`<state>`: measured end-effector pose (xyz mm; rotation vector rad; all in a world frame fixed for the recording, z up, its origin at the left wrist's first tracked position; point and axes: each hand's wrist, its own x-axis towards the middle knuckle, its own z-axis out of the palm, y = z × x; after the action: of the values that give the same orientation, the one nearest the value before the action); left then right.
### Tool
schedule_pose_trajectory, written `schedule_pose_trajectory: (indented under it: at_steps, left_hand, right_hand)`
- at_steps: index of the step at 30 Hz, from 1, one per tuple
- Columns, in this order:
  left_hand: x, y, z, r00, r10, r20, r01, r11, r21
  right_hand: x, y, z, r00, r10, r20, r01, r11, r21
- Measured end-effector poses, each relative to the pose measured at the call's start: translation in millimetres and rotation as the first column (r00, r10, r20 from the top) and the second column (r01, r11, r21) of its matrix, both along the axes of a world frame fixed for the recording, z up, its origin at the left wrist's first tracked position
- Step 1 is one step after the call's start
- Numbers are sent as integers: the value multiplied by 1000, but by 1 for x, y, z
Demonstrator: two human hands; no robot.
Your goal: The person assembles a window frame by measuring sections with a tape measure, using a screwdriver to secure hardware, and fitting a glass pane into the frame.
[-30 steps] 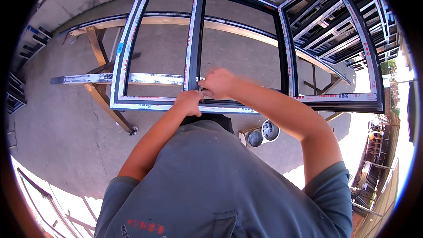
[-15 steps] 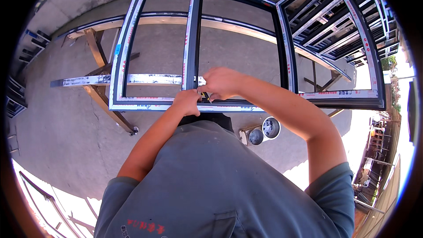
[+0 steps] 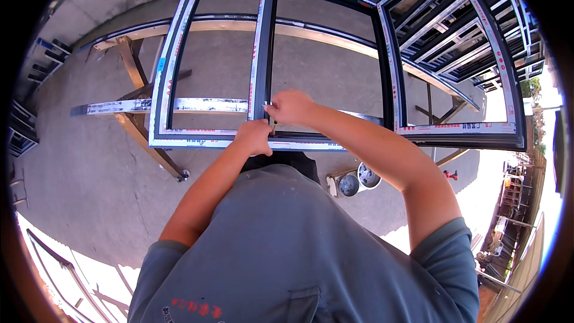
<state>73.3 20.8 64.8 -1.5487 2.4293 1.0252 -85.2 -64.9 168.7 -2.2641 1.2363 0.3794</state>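
Observation:
A large window frame [image 3: 209, 142], dark with white printed protective film, lies across supports in front of me. At the near end of its upright divider [image 3: 260, 66], my left hand [image 3: 254, 136] is closed, thumb toward the near rail; whatever it grips is hidden. Just beyond and to the right, my right hand [image 3: 291, 107] is closed in a pinch beside the divider. A small pale bit shows at its fingertips, too small to name. Between the hands, a tiny yellow and dark item [image 3: 275, 124] shows against the divider's edge.
A wooden trestle [image 3: 140, 128] and long rails carry the frame. Two buckets [image 3: 349, 185] stand on the floor near my right forearm. More dark frames [image 3: 472, 30] are stacked at the far right, and profiles [image 3: 57, 57] lean at the left wall.
My right hand has moved slightly away from me along the divider and its fingers have drawn in. Less of the yellow and black item shows. My left hand stays nearly in place.

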Motion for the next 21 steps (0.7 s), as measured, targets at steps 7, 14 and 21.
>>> schedule_pose_trajectory:
  at_steps: [7,14,21]
  left_hand:
    - [-4,-1,5,1000,-1,7,1,1000,1]
    - [-2,-1,12,1000,8,10,-8,1000,15]
    - [-2,1,15,1000,-12,27,11,1000,10]
  right_hand:
    - [-27,-15,10,514,856,-45,-762,432,-483]
    - [-5,11,27,941,307,-142,-316,947,-49]
    - [-17,8,-11,962,218,163,-212,976,-53]
